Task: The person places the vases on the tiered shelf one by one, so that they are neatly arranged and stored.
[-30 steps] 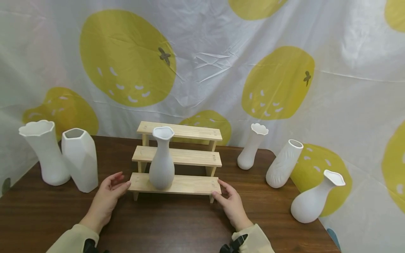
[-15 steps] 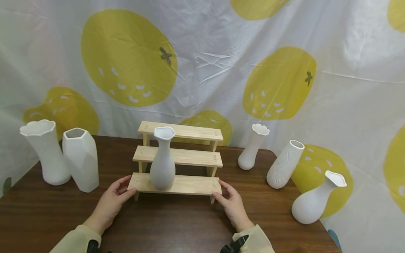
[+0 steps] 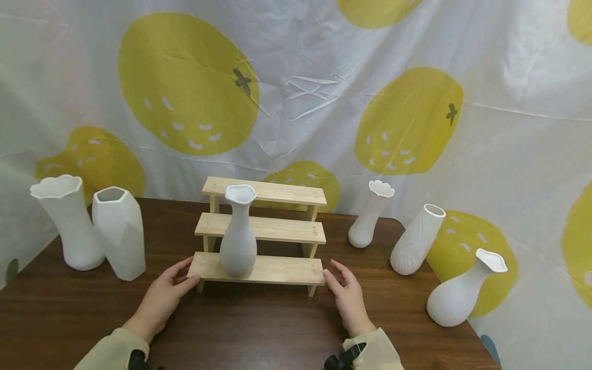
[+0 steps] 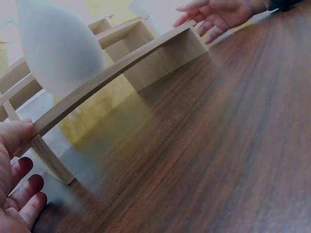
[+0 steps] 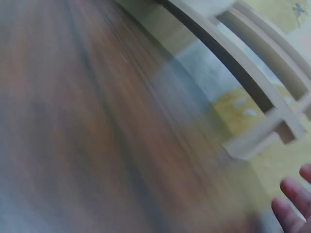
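A three-tier wooden display stand [image 3: 282, 268] stands on the brown table. On its lowest step, left of the middle, a white long-necked vase [image 3: 238, 246] stands upright. My left hand [image 3: 162, 298] holds the left end of that lowest step, its thumb at the front corner; the left wrist view shows the thumb [image 4: 17, 133] against the wood and the other fingers below it. My right hand [image 3: 349, 298] is just off the step's right end, fingers loosely spread and holding nothing. In the right wrist view its fingertips [image 5: 294, 194] are apart from the stand.
At the left stand a scalloped-rim white vase [image 3: 76, 231] and a faceted white vase [image 3: 122, 236]. To the right are a slim scalloped vase [image 3: 367, 221], a leaf-patterned vase [image 3: 413, 244] and a round-bellied vase [image 3: 455, 298]. A fruit-print cloth [image 3: 305, 103] hangs behind the table.
My left hand has moved right and taken hold of the stand's left end. My right hand has let go of the right end and drawn slightly away to the right.
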### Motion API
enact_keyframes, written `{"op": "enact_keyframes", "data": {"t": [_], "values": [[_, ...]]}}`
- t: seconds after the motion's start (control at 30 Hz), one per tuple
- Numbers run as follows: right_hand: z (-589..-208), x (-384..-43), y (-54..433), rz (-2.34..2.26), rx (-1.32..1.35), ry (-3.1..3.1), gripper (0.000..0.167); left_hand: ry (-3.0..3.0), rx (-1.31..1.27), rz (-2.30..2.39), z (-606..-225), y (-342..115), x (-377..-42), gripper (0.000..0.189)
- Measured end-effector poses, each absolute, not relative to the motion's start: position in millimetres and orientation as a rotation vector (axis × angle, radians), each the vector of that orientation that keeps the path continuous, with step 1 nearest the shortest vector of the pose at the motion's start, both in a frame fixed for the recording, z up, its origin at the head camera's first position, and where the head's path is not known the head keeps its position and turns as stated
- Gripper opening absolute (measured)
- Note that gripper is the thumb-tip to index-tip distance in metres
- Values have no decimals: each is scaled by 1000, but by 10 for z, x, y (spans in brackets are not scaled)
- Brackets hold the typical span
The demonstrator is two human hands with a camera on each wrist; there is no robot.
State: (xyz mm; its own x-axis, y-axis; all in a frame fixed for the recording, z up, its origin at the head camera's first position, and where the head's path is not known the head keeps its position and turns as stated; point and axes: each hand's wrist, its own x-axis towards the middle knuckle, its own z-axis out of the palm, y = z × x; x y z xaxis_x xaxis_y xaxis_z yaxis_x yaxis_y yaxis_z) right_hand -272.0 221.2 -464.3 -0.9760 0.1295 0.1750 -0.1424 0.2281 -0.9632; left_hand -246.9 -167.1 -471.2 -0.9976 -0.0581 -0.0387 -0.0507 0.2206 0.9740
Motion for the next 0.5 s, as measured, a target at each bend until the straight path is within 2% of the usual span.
{"op": "enact_keyframes", "data": {"t": [0.27,0.5], "values": [[-4459,-2702,2560,1569,-265,-2019,56,-2447,106,-1935,-4714,-1665,-2479,73],[-4282,-2653,2917,1243,-426,-1672,47,-2443,98,-1935,-4708,-1669,-2480,72]]}}
